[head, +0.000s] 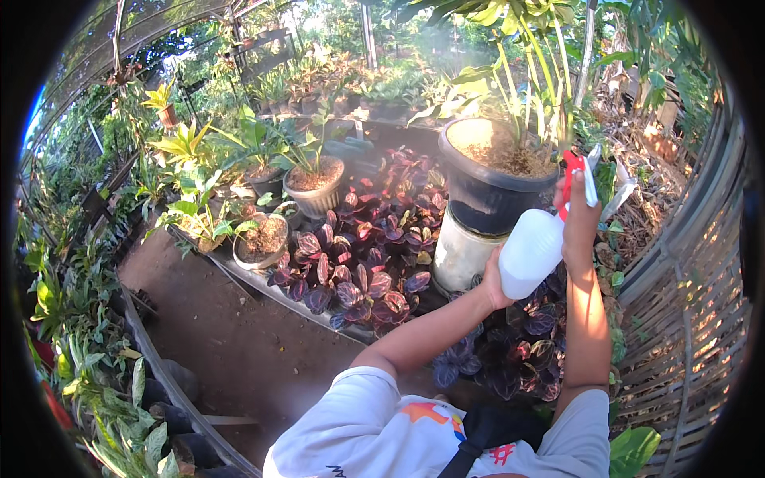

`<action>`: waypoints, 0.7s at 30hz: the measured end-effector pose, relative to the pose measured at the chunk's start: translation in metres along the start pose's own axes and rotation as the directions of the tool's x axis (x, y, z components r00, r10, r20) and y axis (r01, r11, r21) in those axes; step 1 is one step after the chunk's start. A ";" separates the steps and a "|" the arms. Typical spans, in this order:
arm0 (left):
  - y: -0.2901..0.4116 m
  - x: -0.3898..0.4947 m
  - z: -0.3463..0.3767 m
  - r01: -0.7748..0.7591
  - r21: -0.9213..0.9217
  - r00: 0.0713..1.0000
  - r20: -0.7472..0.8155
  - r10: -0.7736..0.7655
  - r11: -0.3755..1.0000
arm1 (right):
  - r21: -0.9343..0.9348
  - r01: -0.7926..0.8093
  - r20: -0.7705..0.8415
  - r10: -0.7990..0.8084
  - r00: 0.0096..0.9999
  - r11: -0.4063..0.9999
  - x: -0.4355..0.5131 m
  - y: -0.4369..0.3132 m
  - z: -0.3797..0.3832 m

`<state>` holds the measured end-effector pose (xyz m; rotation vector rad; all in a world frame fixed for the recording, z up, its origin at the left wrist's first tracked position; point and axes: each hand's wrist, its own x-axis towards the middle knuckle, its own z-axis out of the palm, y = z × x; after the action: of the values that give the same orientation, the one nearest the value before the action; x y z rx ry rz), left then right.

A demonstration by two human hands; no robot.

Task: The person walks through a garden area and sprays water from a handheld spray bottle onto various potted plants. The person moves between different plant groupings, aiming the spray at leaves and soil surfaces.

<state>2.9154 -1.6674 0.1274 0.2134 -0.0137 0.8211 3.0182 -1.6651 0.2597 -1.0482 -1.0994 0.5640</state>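
A white translucent spray bottle (531,254) is held up, tilted, with its red and white trigger head (575,179) at the upper right. My right hand (580,224) grips the bottle at the trigger head. Lower down, my left hand (495,279) supports the bottle near its base. Just behind the bottle stands a large black plastic pot (496,200) with a tall, thick-stemmed plant (541,77). That pot rests on a whitish cylindrical stand (460,254). Dark red, veined foliage plants (370,269) crowd around the stand.
Smaller potted plants, including one in a beige pot (314,194), line the bed's left edge. A bare dirt path (239,340) runs between this bed and leafy plants (113,382) at far left. A woven bamboo fence (687,322) curves along the right.
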 end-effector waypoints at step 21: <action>0.041 0.065 0.106 -0.218 0.282 0.911 0.403 0.091 0.934 | 0.352 0.509 0.080 -0.567 0.819 0.785 0.054 -0.114 -0.013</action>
<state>2.9374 -1.6131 0.2446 0.6903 -0.2724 0.9295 3.0382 -1.6757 0.3842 -0.3654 -1.3529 0.3513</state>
